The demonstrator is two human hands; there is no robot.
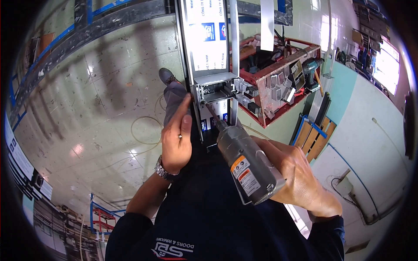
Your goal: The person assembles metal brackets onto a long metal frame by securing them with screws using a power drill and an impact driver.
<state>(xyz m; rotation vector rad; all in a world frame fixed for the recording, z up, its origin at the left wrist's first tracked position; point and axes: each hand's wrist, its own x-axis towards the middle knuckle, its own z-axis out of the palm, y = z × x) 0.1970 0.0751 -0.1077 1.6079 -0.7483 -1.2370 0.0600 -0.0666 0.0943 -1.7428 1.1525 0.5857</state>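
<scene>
My right hand is wrapped round a dark grey power screwdriver, which has an orange and white label. Its long thin bit reaches up to a metal frame joint, though whether the tip touches a screw is too small to tell. The joint lies across a long aluminium profile assembly covered in part by printed white film. On the left side of that assembly, my left hand has its fingers stretched out along the edge, holding nothing. A ring and a metal wristwatch show on this hand and wrist.
Right of the profile stands a red metal cart carrying cut aluminium pieces and a teal cordless drill. My shoe rests on the tiled floor at left, near a thin looped hose. A black-and-blue frame spans the far left.
</scene>
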